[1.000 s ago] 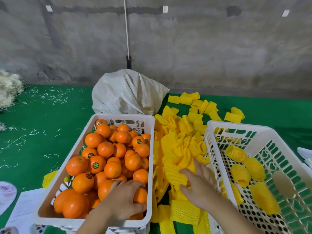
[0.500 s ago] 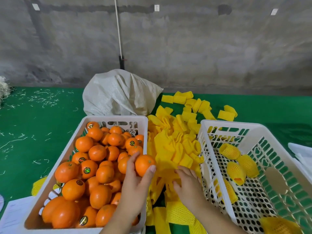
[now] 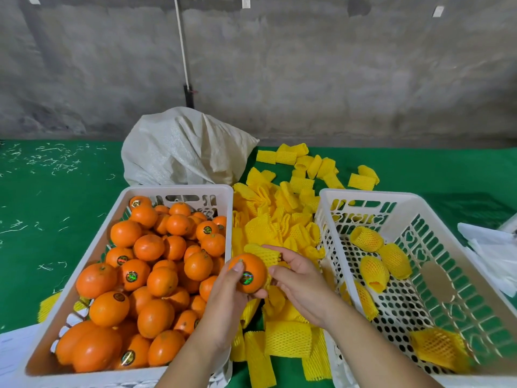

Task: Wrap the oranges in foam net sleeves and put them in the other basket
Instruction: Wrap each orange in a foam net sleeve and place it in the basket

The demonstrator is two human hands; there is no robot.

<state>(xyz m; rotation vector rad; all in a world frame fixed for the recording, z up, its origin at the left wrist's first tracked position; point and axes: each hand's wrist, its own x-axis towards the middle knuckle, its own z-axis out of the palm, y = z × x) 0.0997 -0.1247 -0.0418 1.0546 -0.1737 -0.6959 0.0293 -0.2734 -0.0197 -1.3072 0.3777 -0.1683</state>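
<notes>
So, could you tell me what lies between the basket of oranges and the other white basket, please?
In the head view, a heap of yellow foam net sleeves lies on the green cloth between the basket of oranges and the other basket.

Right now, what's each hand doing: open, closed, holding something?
Left hand: holds an orange.
Right hand: pinches a yellow foam net sleeve against that orange.
</notes>
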